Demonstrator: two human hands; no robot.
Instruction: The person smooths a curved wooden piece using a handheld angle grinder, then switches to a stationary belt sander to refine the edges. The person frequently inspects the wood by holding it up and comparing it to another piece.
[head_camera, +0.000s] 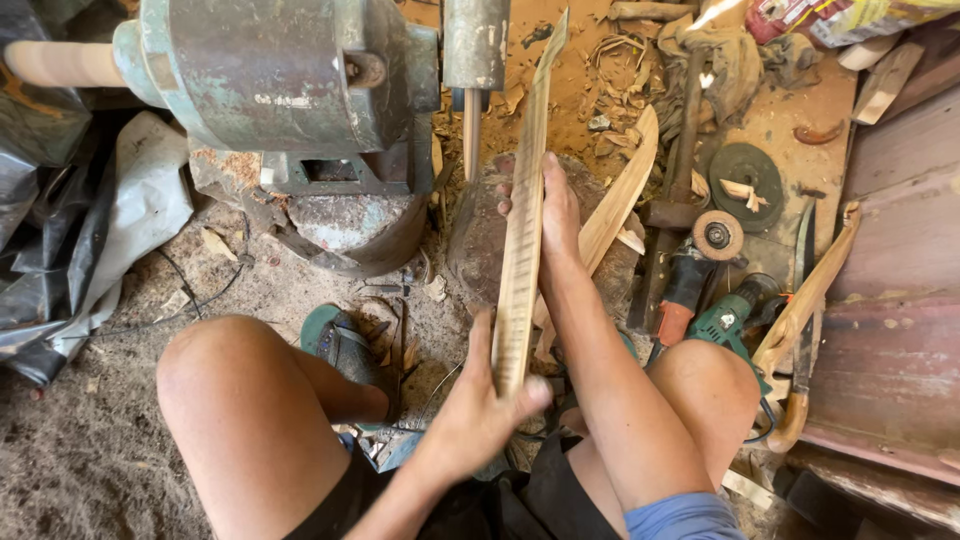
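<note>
A long flat wooden strip (523, 210) runs from near my lap up toward the top of the view, held on edge. My left hand (478, 405) grips its near end, thumb up along the wood. My right hand (552, 205) lies flat against the strip's right side about halfway along, fingers stretched forward. Under the strip sits a worn round wooden block (478, 240) on the sandy ground. My bare knees flank the strip on both sides.
A heavy green metal vise (285, 80) stands at the upper left. Curved wooden pieces (805, 305), an angle grinder (735, 315), a hammer (680, 150), a grinding disc (745, 172) and shavings lie to the right. Black plastic sheeting (45, 210) is at the left.
</note>
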